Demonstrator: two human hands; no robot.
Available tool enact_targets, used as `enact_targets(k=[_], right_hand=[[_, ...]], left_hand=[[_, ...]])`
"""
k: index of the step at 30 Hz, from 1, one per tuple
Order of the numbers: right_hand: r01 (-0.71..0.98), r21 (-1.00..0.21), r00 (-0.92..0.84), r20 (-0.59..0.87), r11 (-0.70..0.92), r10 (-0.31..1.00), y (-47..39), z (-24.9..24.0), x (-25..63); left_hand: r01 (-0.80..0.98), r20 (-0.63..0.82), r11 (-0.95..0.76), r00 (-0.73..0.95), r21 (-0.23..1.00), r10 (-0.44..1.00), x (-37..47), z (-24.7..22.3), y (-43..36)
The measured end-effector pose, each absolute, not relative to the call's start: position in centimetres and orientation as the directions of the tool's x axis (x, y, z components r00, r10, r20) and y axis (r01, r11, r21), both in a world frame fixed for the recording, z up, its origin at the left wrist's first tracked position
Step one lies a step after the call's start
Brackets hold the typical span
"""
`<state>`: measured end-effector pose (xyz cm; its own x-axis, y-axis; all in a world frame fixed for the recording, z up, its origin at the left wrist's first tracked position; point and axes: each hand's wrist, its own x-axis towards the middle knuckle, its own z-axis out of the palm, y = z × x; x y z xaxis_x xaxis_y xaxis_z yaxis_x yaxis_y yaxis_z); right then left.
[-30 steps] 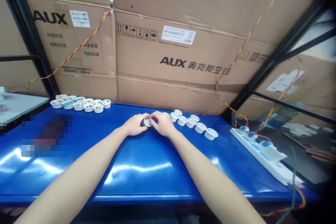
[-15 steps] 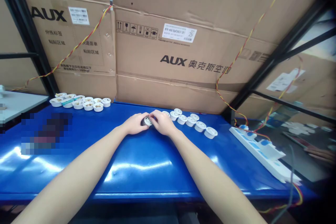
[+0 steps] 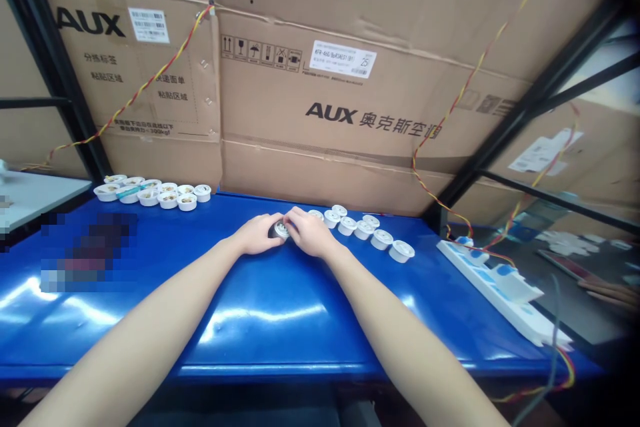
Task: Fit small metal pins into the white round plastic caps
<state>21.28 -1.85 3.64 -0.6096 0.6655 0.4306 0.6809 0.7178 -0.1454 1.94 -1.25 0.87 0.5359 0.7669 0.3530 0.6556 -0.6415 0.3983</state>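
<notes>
Between my hands, on the blue table, stands a small round cup (image 3: 281, 230) whose greyish patterned top faces up. My left hand (image 3: 257, 233) curls round its left side, thumb low and fingers behind. From the right, my right hand (image 3: 309, 232) has its fingers bent together against the rim; its fingertips partly hide the cup. To the right of that hand, several white lidded cups, among them a front one (image 3: 401, 251), stand in a slanting group. Far left, several white open cups (image 3: 187, 202) with small bits inside are set in two rows.
Cardboard sheets (image 3: 320, 167) wall off the back of the blue table (image 3: 270, 340). A white power strip (image 3: 500, 297) with plugs and red-yellow twisted wires lies at the right edge. A blurred dark patch (image 3: 97, 250) is at left. Black frame bars (image 3: 495, 127) flank both sides.
The view shifts very slightly. Both hands stay at the cup, with hardly any visible finger movement.
</notes>
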Motion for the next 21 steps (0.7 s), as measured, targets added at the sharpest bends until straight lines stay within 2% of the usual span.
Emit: enact_targets(k=[11, 16, 21], right_hand=[[0.613, -0.302, -0.576, 0.461, 0.73, 0.675, -1.02, 3.01, 21.94], [0.596, -0.287, -0.596, 0.468, 0.75, 0.652, -0.96, 2.89, 22.18], [0.606, -0.196, -0.643, 0.449, 0.771, 0.62, -1.23, 3.46, 22.15]], left_hand=[[0.642, 0.359, -0.647, 0.538, 0.412, 0.762, 1.74, 1.02, -1.3], [0.644, 0.359, -0.641, 0.532, 0.417, 0.767, 1.69, 1.2, -1.41], [0.651, 0.333, -0.638, 0.544, 0.412, 0.77, 1.77, 1.36, -1.47]])
